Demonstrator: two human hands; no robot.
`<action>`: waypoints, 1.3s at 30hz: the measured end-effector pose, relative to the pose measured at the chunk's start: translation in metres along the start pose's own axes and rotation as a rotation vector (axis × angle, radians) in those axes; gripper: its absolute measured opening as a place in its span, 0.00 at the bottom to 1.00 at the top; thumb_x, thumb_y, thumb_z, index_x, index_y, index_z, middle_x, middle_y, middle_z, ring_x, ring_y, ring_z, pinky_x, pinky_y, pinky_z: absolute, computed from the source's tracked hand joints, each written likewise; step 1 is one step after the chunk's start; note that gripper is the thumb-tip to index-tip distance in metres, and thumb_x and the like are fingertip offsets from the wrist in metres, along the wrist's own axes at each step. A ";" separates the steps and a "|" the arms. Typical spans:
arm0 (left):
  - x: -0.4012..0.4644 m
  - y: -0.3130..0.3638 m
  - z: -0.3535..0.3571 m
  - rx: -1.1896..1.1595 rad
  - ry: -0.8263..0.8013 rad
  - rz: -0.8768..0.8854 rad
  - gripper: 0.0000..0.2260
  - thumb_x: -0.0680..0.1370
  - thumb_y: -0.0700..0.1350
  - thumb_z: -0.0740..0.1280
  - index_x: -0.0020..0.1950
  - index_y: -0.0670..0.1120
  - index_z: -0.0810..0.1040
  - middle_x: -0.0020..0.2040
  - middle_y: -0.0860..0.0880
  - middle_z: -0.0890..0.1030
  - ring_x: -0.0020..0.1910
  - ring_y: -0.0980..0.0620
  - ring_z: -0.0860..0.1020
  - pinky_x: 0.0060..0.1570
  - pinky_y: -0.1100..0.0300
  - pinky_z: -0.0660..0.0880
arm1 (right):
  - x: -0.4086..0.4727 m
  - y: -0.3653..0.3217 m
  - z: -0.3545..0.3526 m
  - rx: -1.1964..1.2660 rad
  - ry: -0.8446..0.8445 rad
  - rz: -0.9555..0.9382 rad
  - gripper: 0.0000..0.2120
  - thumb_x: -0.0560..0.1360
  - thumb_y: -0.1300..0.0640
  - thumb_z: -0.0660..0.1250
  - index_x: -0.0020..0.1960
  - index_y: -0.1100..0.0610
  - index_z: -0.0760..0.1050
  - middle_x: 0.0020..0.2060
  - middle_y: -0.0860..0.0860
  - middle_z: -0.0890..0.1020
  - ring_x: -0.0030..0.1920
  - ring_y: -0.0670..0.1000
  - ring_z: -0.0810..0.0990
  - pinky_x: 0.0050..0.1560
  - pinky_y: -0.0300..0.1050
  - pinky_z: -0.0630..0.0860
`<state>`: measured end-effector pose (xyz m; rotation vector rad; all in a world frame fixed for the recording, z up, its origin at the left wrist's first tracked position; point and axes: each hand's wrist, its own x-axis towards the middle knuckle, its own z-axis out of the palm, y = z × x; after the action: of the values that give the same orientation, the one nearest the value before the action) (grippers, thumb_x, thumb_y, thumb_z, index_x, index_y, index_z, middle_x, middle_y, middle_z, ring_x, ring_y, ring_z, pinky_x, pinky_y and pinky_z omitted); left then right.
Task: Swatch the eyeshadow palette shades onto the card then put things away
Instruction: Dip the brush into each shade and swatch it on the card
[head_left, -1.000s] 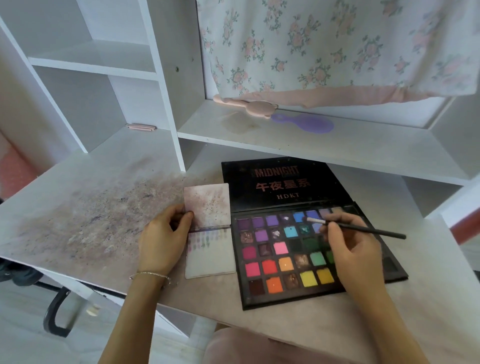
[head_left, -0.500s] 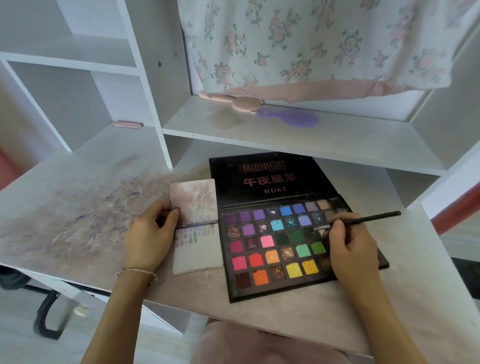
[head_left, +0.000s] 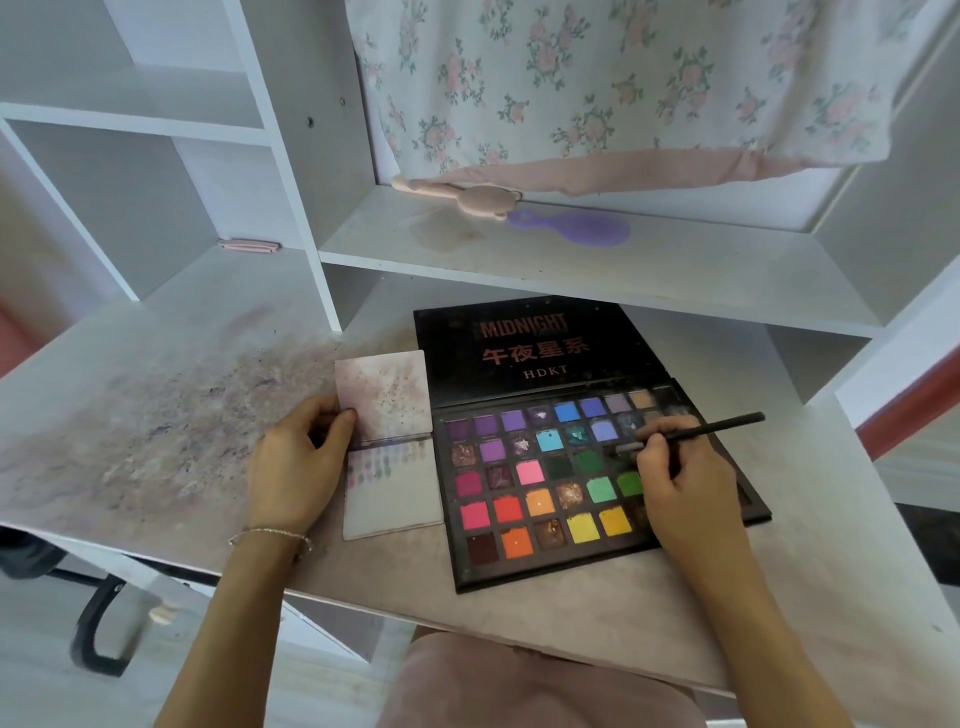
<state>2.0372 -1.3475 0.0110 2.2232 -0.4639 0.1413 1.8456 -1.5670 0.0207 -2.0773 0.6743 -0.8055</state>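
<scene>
The open black eyeshadow palette of bright square pans (head_left: 550, 488) lies flat on the pale, powder-stained bench (head_left: 156, 415), just beside the small white hinged swatch card (head_left: 392, 491); one row of faint swatches marks the card's top edge, so most shades look unswatched. The left hand (head_left: 296, 462) pinches the card's upper flap; the right hand (head_left: 685, 488) grips a thin black brush (head_left: 717, 427), tip on a dark pan; nothing is put away yet.

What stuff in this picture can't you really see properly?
All in the head view:
- Several pans at the right of the eyeshadow palette: covered by the right hand.
- Brush tip: blurred, so whether it touches a pan is unclear.
- Swatches on the card: too small and faint to name the colours.
- Card's left edge: under the left hand.
- Floral cloth: cut off by the top edge.
</scene>
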 end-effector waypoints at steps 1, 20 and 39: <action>0.000 0.000 0.000 -0.004 0.000 0.001 0.05 0.76 0.43 0.65 0.49 0.45 0.79 0.40 0.50 0.79 0.40 0.49 0.76 0.37 0.59 0.66 | 0.000 0.000 0.000 0.005 0.013 0.004 0.16 0.76 0.66 0.57 0.38 0.46 0.66 0.29 0.48 0.74 0.31 0.34 0.74 0.31 0.25 0.70; -0.002 0.001 0.000 -0.013 0.006 -0.007 0.04 0.76 0.42 0.65 0.48 0.47 0.79 0.37 0.52 0.79 0.38 0.52 0.76 0.32 0.64 0.66 | -0.012 -0.045 0.035 0.211 -0.127 -0.159 0.09 0.73 0.58 0.58 0.41 0.43 0.68 0.31 0.47 0.77 0.29 0.46 0.75 0.26 0.33 0.69; -0.001 0.001 -0.001 -0.004 -0.003 -0.003 0.04 0.76 0.44 0.65 0.47 0.49 0.79 0.38 0.53 0.80 0.37 0.54 0.77 0.32 0.65 0.67 | -0.008 -0.071 0.100 0.260 -0.429 -0.021 0.11 0.77 0.58 0.60 0.39 0.44 0.69 0.37 0.49 0.80 0.40 0.46 0.77 0.39 0.35 0.75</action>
<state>2.0362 -1.3465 0.0122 2.2209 -0.4623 0.1351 1.9264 -1.4747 0.0277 -1.9307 0.2955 -0.4092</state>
